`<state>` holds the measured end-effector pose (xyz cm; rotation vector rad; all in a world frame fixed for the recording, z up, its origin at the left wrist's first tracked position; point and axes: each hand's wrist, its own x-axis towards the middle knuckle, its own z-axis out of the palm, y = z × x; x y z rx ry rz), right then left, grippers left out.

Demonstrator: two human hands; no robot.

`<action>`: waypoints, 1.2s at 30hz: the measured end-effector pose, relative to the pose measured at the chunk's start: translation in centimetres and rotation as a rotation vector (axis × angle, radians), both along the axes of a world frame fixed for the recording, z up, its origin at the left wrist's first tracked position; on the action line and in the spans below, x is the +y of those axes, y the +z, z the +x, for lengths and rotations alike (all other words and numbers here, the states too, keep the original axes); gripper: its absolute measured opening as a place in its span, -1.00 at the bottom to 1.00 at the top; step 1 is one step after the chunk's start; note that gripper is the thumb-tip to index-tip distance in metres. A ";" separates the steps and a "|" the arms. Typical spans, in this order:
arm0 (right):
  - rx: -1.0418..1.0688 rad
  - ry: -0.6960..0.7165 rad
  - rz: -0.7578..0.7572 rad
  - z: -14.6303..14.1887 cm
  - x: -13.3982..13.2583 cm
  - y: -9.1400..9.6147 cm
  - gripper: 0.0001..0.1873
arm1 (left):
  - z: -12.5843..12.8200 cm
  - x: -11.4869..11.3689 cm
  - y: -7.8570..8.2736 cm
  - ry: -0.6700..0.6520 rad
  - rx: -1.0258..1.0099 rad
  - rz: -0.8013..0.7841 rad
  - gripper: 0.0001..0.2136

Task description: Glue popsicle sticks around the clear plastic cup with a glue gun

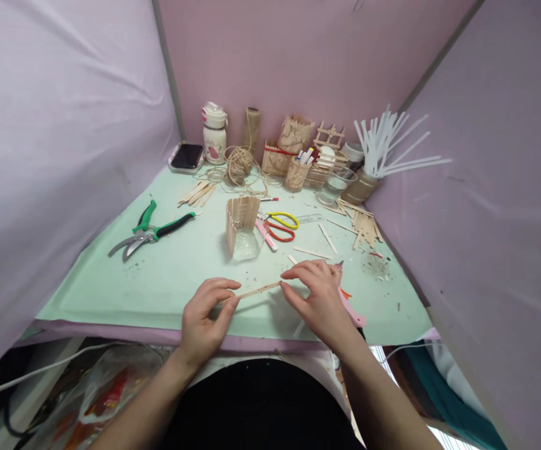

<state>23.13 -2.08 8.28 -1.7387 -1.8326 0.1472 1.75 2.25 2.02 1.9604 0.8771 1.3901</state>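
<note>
A narrow wooden craft stick (259, 290) spans the gap between my hands, just above the front of the table. My left hand (207, 315) pinches its left end between thumb and fingers. At the other end, the thumb and fingertips of my right hand (319, 297) close on the stick. A pink glue gun (354, 314) lies beside my right hand and is partly hidden by it. Beyond my hands stands a clear container (246, 245) with craft sticks (242, 215) upright along its back and left sides.
Green-handled pruning shears (146, 235) lie left. Scissors (282, 226) and a pink cutter (266, 236) rest behind the container. Loose sticks (366, 226) are scattered right, near a cup of water (333, 189) and white glue sticks (380, 147). Twine (239, 165), a bottle (214, 137) and a phone (188, 156) stand at the back.
</note>
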 end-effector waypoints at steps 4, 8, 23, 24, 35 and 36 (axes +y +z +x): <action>0.012 -0.008 0.014 0.1 -0.2 -0.1 -0.97 | 0.0 0.0 0.1 -0.003 -0.005 0.005 -0.89; 0.023 -0.016 0.013 -0.2 -0.2 0.0 -0.92 | 0.0 0.0 0.1 -0.003 0.002 0.023 -0.88; 0.198 -0.060 -0.037 0.6 -0.2 -0.1 -0.88 | -0.1 0.0 -0.1 0.035 -0.030 -0.043 -0.90; 0.225 -0.044 -0.063 0.4 -0.2 0.1 -0.89 | -0.1 0.0 -0.1 0.039 -0.027 -0.046 -0.90; 0.215 -0.089 -0.091 -0.8 -0.2 0.2 -0.88 | 0.0 0.0 0.1 0.061 -0.009 -0.057 -0.90; 0.220 -0.093 -0.087 -0.9 -0.2 0.2 -0.88 | 0.0 0.0 0.1 0.061 -0.008 -0.054 -0.90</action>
